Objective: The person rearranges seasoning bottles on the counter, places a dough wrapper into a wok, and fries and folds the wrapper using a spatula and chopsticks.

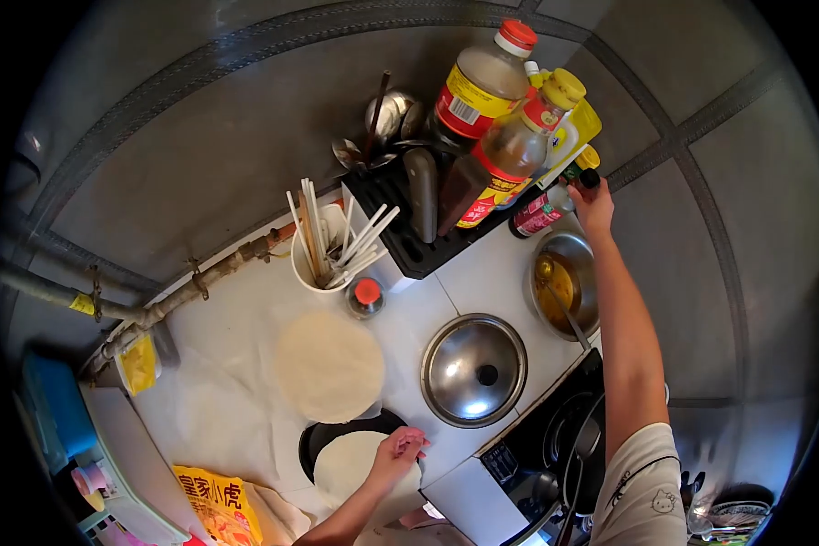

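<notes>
Your right hand [595,209] grips the bottle [539,216] by its top, body leftward; your left hand [399,452], half-curled, seems empty.

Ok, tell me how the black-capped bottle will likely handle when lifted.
The black-capped bottle narrows toward its neck, so lifted from the top, where the right hand is, it may swing. Its smooth, shiny surface might be slippery.

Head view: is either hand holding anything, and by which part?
The right hand seems to hold the black-capped bottle by its neck, near the cap; nothing shows in the left hand.
</notes>
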The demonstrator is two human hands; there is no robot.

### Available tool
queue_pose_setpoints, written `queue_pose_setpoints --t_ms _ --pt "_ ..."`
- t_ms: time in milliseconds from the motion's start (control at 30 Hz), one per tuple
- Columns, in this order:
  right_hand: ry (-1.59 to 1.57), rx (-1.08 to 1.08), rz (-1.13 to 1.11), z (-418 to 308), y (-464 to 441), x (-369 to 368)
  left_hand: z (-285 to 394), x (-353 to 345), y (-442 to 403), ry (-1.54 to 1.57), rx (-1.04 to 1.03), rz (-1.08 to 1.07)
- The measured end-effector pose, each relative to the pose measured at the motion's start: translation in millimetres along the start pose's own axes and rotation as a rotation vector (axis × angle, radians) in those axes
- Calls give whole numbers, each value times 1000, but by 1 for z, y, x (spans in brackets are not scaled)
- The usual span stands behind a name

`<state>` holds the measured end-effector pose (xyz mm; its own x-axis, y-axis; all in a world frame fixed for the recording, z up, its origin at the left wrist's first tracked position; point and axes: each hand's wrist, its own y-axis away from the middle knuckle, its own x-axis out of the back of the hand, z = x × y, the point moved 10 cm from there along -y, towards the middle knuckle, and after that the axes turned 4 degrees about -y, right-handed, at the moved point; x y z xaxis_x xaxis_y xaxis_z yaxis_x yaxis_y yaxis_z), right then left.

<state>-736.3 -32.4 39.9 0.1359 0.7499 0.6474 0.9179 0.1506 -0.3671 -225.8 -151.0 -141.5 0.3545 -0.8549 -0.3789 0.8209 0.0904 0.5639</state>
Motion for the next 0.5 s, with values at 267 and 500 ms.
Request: queue_pose_setpoints --t_ms 267,500 --pt "97 451 580 -157 41 57 18 6 3 -10 20 12" --pt "-37 394 189 -215 38 19 35 1 1 -3 -63 -40"
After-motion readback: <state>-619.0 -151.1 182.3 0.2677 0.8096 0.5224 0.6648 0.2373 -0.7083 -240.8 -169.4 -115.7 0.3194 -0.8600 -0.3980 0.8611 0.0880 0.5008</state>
